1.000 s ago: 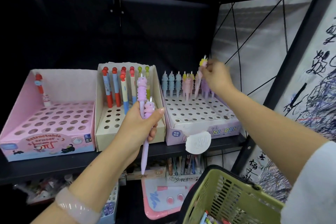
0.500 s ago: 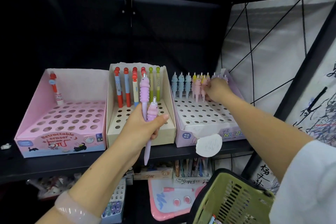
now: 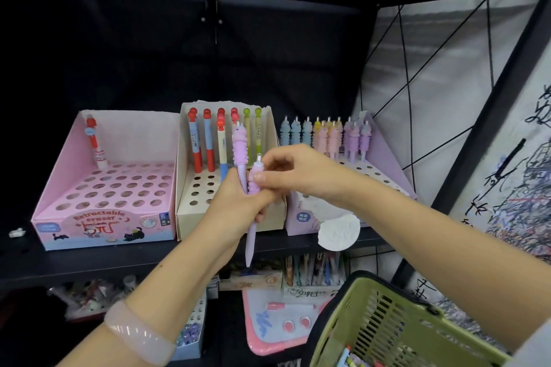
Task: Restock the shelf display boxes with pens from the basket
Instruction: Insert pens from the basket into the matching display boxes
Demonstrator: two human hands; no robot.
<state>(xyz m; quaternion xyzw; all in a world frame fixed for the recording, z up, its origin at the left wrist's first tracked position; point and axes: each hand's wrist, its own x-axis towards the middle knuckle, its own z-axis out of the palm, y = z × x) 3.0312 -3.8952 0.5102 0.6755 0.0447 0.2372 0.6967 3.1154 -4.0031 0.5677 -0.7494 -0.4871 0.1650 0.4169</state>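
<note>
A: What does the left hand [image 3: 235,202] hold?

B: It grips two purple pens in front of the cream display box [image 3: 229,211]. The fingers are curled tight around both barrels. The taller purple pen [image 3: 240,152] stands nearly upright above the fist. The shorter purple pen [image 3: 255,185] is just beside it, and its long barrel hangs down below the hand, past the edge of the black shelf [image 3: 89,259].

A: And the right hand [image 3: 293,171]?

B: It pinches the top part of the shorter purple pen, the thumb in front and the other fingers bent behind it. So both hands touch this pen, and they meet each other there.

A: Where are the other pens?

B: The purple display box [image 3: 384,176] on the right has a row of blue, pink, yellow and purple pens at its back. The cream display box has red and green ones. The pink display box [image 3: 104,226] on the left holds only one red pen [image 3: 94,143] in its back corner. The green basket [image 3: 396,328] is at the lower right, with some pens at its bottom.
</note>
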